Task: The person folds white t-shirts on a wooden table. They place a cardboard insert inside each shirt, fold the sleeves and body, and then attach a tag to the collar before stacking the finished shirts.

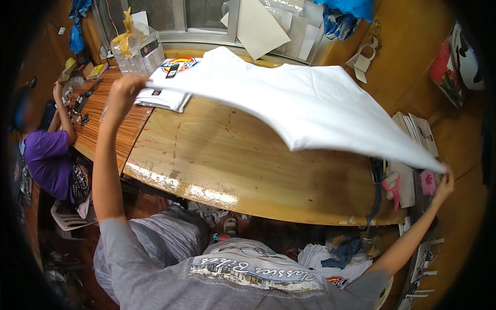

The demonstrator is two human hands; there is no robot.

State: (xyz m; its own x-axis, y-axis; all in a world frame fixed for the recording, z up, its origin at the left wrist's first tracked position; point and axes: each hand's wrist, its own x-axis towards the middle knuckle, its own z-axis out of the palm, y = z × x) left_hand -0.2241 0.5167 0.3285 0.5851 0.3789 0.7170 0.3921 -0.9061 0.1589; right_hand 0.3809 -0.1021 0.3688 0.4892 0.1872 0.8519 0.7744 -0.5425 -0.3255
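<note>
Spanning the rounded wooden table [227, 165], a white cotton T-shirt [299, 98] is hanging in the air, spread flat between both hands. Its long axis is running from 10 o'clock to 4 o'clock, with the far end lower. The left hand [124, 93] is gripping one edge at 10 o'clock, fingers closed on the cloth; the right hand [443, 185] is pinching the opposite corner at 4 o'clock.

A stack of folded white shirts [163, 95] with a small dark label is lying just beside the left hand. A clear plastic packet [137, 49] is standing at 11 o'clock, and pale flat card sheets [263, 26] are leaning at 12 o'clock. A pink tagging tool [392, 186] is resting near the right hand.
</note>
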